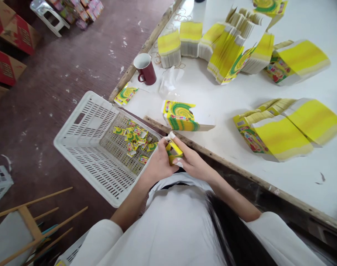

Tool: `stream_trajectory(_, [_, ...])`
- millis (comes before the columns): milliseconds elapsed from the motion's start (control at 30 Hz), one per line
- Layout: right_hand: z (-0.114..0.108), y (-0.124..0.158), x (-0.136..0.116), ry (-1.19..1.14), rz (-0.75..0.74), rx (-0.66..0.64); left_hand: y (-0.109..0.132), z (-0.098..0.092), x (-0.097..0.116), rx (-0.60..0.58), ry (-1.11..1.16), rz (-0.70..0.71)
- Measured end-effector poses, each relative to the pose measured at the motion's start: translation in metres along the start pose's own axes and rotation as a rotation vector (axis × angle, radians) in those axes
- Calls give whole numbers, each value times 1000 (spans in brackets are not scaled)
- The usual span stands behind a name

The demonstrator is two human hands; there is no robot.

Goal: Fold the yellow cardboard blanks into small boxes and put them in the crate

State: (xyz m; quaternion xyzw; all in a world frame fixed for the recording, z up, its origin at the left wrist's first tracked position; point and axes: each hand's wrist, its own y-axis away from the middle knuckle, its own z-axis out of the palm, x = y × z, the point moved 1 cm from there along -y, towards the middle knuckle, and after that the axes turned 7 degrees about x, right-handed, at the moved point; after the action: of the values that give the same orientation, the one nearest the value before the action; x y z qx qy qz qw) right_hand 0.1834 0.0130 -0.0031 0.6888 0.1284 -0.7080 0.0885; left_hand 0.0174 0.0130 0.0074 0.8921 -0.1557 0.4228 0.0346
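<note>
Between both hands, close to my body at the table's edge, is a small yellow carton (pixel 175 148), opened into a box shape. My left hand (pixel 160 162) grips it from the left. My right hand (pixel 192 161) holds its right side, with white coverings on some fingertips. Just beyond the hands, a short stack of flat printed cartons (pixel 182 115) lies on the white table (pixel 223 129). To the left, a white plastic crate (pixel 102 181) holds several small formed yellow-green cartons (pixel 133 135) in its bottom.
Several stacks of flat yellow cartons (pixel 281 136) cover the table's right and far side. A maroon mug (pixel 146 70), crumpled clear plastic (pixel 171 82) and rubber bands (pixel 182 16) are on the table. An overturned wooden stool (pixel 30 221) and red-brown boxes (pixel 7 62) stand on the floor.
</note>
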Motion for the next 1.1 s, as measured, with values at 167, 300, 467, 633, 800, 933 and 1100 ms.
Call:
stream_trajectory(167, [-3,2,8,251,-163,197,-1,-5,-2,108,-154,-44])
stream_trajectory(300, [-12,2,17,426,-169,105,0,-21,2,57,-240,-125])
stream_trajectory(467, [-28,0,18,503,-187,-73,-5,-41,4,-19,-209,-114])
stream_trajectory(633, [-34,-7,5,378,-206,-105,-12,-43,7,-7,-194,-34])
stream_trajectory(800, [-23,-6,6,375,-154,-32,-11,-39,6,88,-143,-31])
stream_trajectory(933, [-28,-5,9,346,-177,-118,-10,-42,3,66,-100,-58])
stream_trajectory(1100, [-35,-6,8,432,-141,-108,-9,-37,4,55,-135,-63])
